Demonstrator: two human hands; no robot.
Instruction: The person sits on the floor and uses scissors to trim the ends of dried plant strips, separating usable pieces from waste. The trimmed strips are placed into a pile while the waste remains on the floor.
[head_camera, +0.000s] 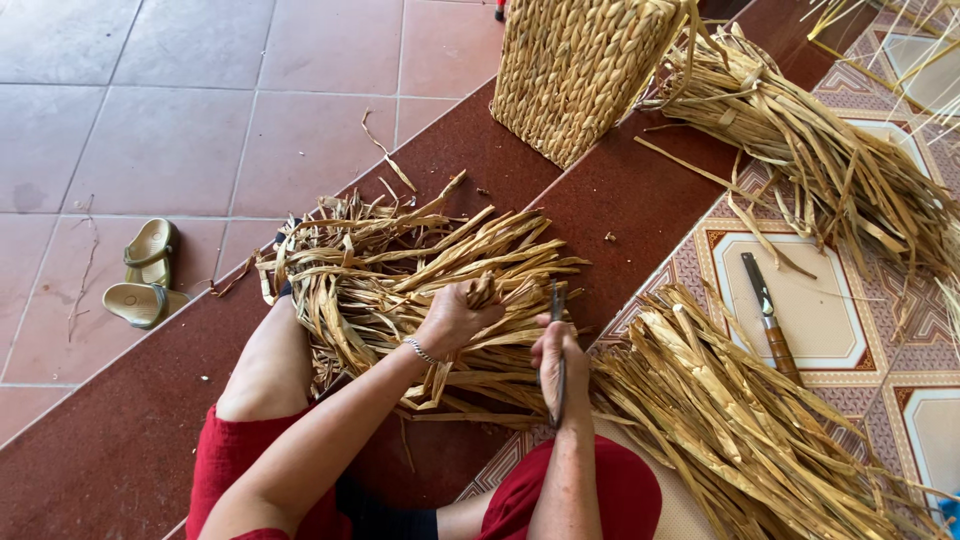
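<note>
My left hand (455, 318) is closed around the end of a dried straw strip (483, 292), held above a loose pile of dried strips (400, 275) on the floor in front of me. A silver bracelet circles that wrist. My right hand (556, 350) grips a thin dark blade tool (557, 300), its tip pointing up beside the strip. The two hands sit close together, a few centimetres apart. My knees in red cloth frame the bottom of the view.
A woven straw basket (580, 70) stands at the top. Two more bundles of dried strips lie at the right (740, 420) and upper right (830, 160). A knife with a wooden handle (770, 318) rests on patterned tiles. A pair of sandals (147, 272) lies at the left.
</note>
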